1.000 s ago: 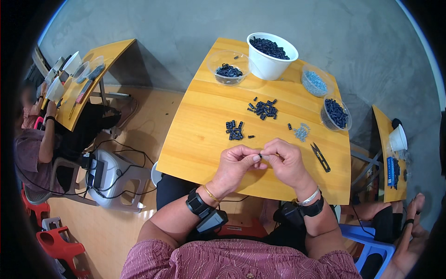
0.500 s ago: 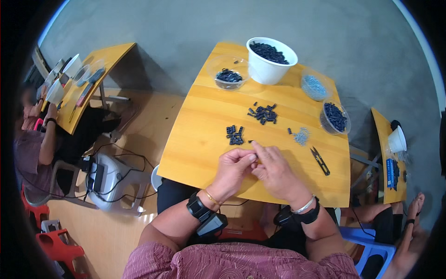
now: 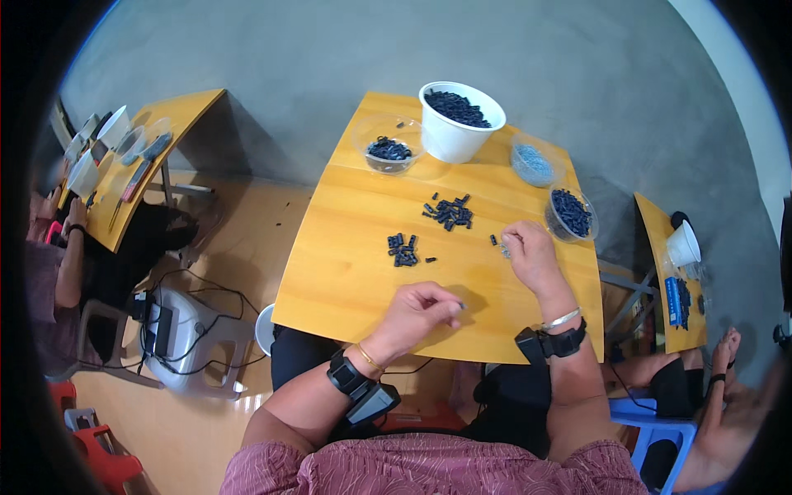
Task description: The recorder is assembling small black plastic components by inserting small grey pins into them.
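My left hand (image 3: pixel 415 315) is above the near part of the table, thumb and forefinger pinched on a small dark piece (image 3: pixel 460 305) whose tip just shows. Farther right, my right hand (image 3: pixel 530 252) reaches down over a little heap of thin silver pins (image 3: pixel 506 251), its fingers curled together; whatever they may hold is hidden. One black piece (image 3: pixel 493 240) lies beside the pins. Two piles of small black plastic pieces sit on the wood, a looser pile (image 3: pixel 450 213) and a nearer pile (image 3: pixel 402 250), with a single piece (image 3: pixel 431 260) next to the latter.
At the table's (image 3: pixel 330 289) far side stand a white tub (image 3: pixel 458 142) of black pieces and a clear bowl (image 3: pixel 388 155). On the right are a bowl of bluish pins (image 3: pixel 532 165) and a bowl of dark pieces (image 3: pixel 571 213). People sit at neighbouring tables on both sides.
My hands, together before, have parted. The right one has moved away and right to the silver pins, its arm now covering the black thread snips' place. The view has shifted slightly.
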Available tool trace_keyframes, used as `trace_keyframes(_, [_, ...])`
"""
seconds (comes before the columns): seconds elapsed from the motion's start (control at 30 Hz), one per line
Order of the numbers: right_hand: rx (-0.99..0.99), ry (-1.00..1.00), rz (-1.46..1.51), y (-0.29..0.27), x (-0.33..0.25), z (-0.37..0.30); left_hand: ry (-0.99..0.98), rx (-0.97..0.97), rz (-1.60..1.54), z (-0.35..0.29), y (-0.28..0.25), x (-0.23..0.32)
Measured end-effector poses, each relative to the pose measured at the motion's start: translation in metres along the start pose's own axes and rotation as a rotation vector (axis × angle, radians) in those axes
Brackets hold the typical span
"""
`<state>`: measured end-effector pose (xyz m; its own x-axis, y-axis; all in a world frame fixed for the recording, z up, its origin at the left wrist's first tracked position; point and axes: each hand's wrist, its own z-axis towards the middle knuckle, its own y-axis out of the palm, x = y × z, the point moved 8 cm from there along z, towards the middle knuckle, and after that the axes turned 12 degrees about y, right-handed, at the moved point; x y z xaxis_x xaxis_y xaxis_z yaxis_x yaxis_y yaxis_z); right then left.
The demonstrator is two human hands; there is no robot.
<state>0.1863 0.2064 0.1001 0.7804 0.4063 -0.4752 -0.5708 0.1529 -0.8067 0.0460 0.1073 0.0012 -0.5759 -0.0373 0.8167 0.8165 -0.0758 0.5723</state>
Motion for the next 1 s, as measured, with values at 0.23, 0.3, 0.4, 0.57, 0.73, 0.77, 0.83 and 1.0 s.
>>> trace_keyframes(0.23, [-0.260, -0.239, 0.082, 0.053, -0.064, -0.008, -0.019, -0.445, 0.069, -0.010, 0.029, -0.006])
trace_keyframes(0.3, [-0.286, -0.274, 0.082, 0.066, -0.066, -0.009, -0.018, -0.452, 0.017, -0.010, 0.030, -0.005])
trace_keyframes(0.4, [-0.343, -0.287, 0.064, 0.086, -0.068, -0.014, 0.006, -0.414, -0.014, -0.010, 0.027, -0.002])
trace_keyframes(0.57, [-0.347, -0.209, 0.057, 0.094, -0.049, -0.013, 0.023, -0.270, 0.046, -0.004, 0.019, 0.003])
trace_keyframes(0.73, [-0.356, 0.053, 0.225, 0.067, -0.028, -0.022, 0.025, -0.070, -0.083, 0.002, 0.001, -0.004])
trace_keyframes(0.77, [-0.381, 0.164, 0.343, 0.059, -0.024, -0.027, 0.022, -0.020, -0.163, 0.002, -0.001, -0.005])
trace_keyframes(0.83, [-0.404, 0.232, 0.526, 0.050, -0.019, -0.036, -0.014, 0.010, -0.185, 0.003, 0.000, -0.001])
trace_keyframes(1.0, [-0.569, 0.341, 1.107, 0.045, -0.019, -0.056, -0.034, 0.034, -0.239, 0.005, -0.003, -0.007])
